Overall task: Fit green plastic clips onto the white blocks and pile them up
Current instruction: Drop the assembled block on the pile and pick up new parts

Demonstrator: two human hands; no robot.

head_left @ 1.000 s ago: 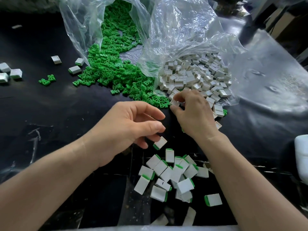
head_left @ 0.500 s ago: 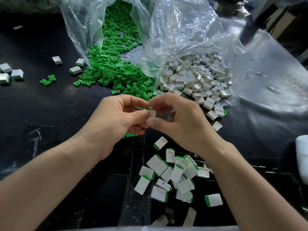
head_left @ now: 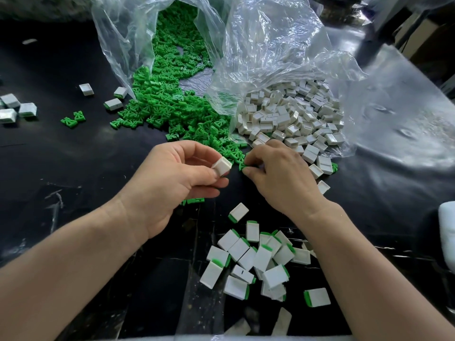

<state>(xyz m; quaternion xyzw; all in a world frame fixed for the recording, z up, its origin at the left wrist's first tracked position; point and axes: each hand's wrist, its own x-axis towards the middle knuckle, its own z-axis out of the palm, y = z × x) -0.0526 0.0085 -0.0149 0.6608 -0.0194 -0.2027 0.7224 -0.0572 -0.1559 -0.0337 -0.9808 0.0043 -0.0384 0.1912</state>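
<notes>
My left hand (head_left: pixel 172 178) pinches a bare white block (head_left: pixel 222 166) between thumb and fingers, a little above the black table. My right hand (head_left: pixel 283 175) is just to its right, fingertips curled onto a green clip (head_left: pixel 243 166) at the near edge of the green clip heap (head_left: pixel 172 104). The heap of bare white blocks (head_left: pixel 293 116) lies directly behind my right hand. Below both hands sits a loose pile of finished blocks with green clips (head_left: pixel 258 259).
Two clear plastic bags (head_left: pixel 266 48) spill the clips and blocks at the back. Several stray blocks (head_left: pixel 17 108) and two loose clips (head_left: pixel 73 119) lie at the left. A white object (head_left: pixel 446 232) stands at the right edge. A crinkled plastic sheet (head_left: pixel 398 124) covers the right side.
The white block passed from between both hands into my left hand alone. My right hand moved away to the right and forward, down onto the edge of the green clip heap.
</notes>
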